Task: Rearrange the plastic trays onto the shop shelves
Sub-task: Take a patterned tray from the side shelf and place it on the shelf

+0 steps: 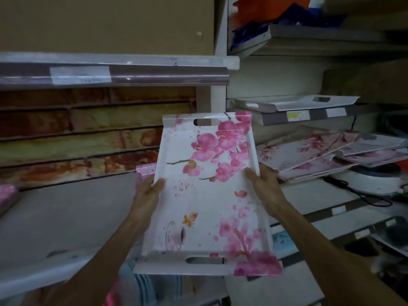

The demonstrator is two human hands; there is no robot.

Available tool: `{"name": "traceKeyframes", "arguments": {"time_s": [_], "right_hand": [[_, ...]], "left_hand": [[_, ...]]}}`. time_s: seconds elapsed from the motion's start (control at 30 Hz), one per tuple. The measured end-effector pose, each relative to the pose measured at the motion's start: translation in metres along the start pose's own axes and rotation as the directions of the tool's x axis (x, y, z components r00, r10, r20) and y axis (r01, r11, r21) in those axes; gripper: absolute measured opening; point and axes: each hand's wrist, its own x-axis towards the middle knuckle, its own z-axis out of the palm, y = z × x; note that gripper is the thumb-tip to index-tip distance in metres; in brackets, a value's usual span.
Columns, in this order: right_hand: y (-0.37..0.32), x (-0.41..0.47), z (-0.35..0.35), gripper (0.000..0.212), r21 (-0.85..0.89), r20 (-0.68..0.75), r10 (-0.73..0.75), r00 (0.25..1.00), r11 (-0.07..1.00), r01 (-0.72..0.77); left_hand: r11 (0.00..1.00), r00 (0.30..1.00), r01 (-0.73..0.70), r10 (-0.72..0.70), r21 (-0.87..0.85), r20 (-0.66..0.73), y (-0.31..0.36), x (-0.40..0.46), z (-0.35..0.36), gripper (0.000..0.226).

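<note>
1. Floral tray point(198, 195): white rectangular plastic tray printed with pink orchids, a small orange flower and a teacup motif; one slot handle at the far end, one at the near end. Held in the air in front of the shelving, tilted, its far end raised toward the shelves.
2. Left hand point(146, 195): grip closed on the tray's left long edge, thumb lying over the rim onto the printed face, fingers hidden beneath.
3. Right hand point(265, 186): grip closed on the tray's right long edge, thumb on the rim, fingers hidden beneath.
4. Left shelf point(66, 208): pale board under the held tray's left side, with a pink-printed tray corner point(145, 168) showing just behind the left hand.
5. Stacked orange-patterned trays point(88, 138): several layers, at the back of the left bay.
6. Plain white tray point(293, 103): with slot handle, lying on an upper right shelf.
7. Pile of floral trays point(320, 151): pink-blossom print, overlapping loosely on the right shelf below.
8. White round appliance point(371, 180) with black cord: right shelf, lower still.
</note>
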Motion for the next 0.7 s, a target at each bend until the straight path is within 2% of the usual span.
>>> {"name": "traceKeyframes", "arguments": {"time_s": [0.27, 0.37, 0.57, 0.7], "right_hand": [[0.009, 0.032, 0.069, 0.029, -0.133, 0.13, 0.074, 0.989, 0.989, -0.057], [0.018, 0.052, 0.092, 0.035, -0.197, 0.12, 0.094, 0.988, 0.978, -0.069], [0.045, 0.079, 0.125, 0.038, -0.334, 0.106, 0.139, 0.985, 0.938, -0.096], [0.061, 0.09, 0.135, 0.035, -0.423, 0.096, 0.173, 0.98, 0.899, -0.117]], "left_hand": [[1.0, 0.994, 0.009, -0.009, 0.004, -0.106, -0.005, 0.07, -0.053, 0.019], [0.999, 0.996, 0.004, 0.001, 0.048, -0.093, -0.014, 0.094, -0.067, 0.006], [0.965, 0.996, 0.053, -0.032, 0.258, -0.084, -0.048, 0.124, -0.086, 0.028], [0.902, 0.996, 0.057, -0.02, 0.428, -0.09, -0.066, 0.143, -0.088, 0.031]]}}
